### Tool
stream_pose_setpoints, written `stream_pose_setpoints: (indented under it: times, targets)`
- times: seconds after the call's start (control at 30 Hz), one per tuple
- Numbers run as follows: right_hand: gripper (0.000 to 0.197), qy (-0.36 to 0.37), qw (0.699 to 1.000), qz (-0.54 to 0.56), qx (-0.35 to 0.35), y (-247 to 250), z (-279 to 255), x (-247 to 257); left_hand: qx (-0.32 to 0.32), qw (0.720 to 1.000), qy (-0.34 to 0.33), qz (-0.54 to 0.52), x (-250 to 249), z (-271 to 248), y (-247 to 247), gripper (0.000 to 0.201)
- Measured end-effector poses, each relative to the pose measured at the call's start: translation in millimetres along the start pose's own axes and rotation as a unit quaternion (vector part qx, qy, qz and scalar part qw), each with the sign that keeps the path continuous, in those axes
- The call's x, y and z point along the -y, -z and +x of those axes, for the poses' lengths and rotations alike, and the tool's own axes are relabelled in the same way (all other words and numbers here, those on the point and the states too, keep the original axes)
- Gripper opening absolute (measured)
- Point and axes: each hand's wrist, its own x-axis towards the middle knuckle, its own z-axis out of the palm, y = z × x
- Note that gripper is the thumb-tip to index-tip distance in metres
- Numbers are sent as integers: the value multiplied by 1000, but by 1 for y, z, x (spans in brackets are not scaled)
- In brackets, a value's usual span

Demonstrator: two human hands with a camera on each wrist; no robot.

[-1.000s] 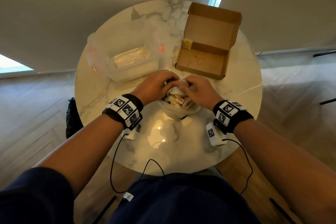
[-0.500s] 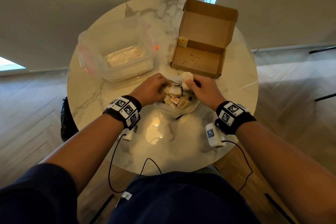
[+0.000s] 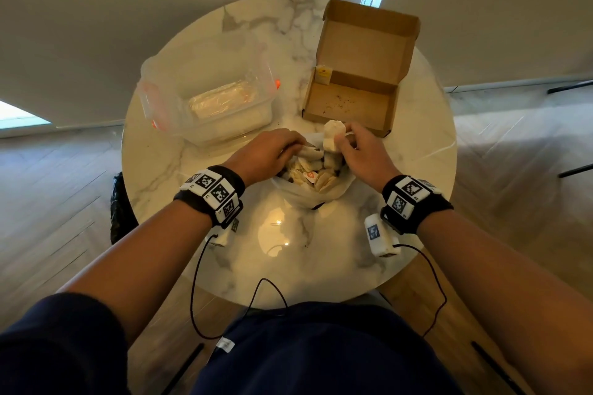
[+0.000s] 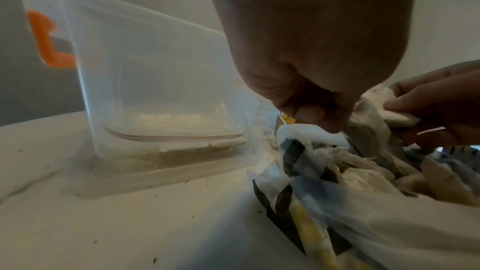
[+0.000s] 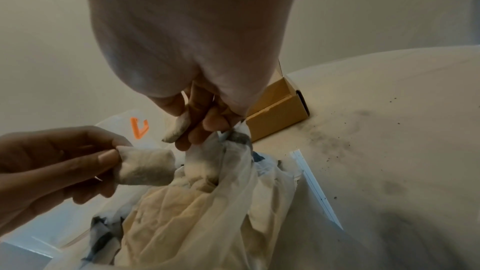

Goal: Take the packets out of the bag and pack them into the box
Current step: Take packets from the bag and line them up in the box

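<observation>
Right hand [image 3: 362,151] pinches one packet [image 3: 333,138] lifted clear of the bag [image 3: 333,194], beside the box [image 3: 349,106]; left hand [image 3: 266,154] curls its fingers [image 5: 106,156] round another packet [image 5: 145,166]; carrying each low over the near wall should avoid snagging; a clear tub [image 3: 208,99] stands left on the bench [image 3: 417,154]

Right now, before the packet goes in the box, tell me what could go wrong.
1. The right hand holds a packet, and its fingers seem to catch the bag rim too; lifting may tip the bag and spill it.
2. The left hand pinches another packet, so it may not steady the bag.
3. The box has low walls; a dropped packet could bounce out.
</observation>
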Motion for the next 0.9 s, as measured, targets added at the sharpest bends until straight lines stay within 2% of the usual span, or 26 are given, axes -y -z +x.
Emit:
stream_pose_setpoints:
  times: [0.2, 0.3, 0.4, 0.47, 0.63, 0.8, 0.9]
  targets:
    - [23, 63, 998, 1, -16, 1, 5, 12, 37, 997, -58, -28, -21, 3, 20, 22]
    - [16, 76, 997, -11, 18, -3, 8, 15, 2, 998, -66, -16, -28, 5, 22, 17]
    - [12, 67, 997, -31, 20, -6, 6, 13, -13, 999, -44, -16, -28, 6, 21, 15]
    - [13, 54, 998, -36, 17, -6, 4, 11, 13, 1000, -21, -4, -24, 5, 18, 19]
    - [11, 32, 998, -44, 32, -11, -3, 1, 118, 993, 15, -20, -11, -4, 6, 45]
    - [8, 24, 998, -50, 38, -13, -6, -1, 74, 997, -26, -9, -8, -8, 1, 17]
    - [8, 29, 998, -36, 32, -12, -5, -1, 52, 997, -51, -30, -11, -4, 5, 18]
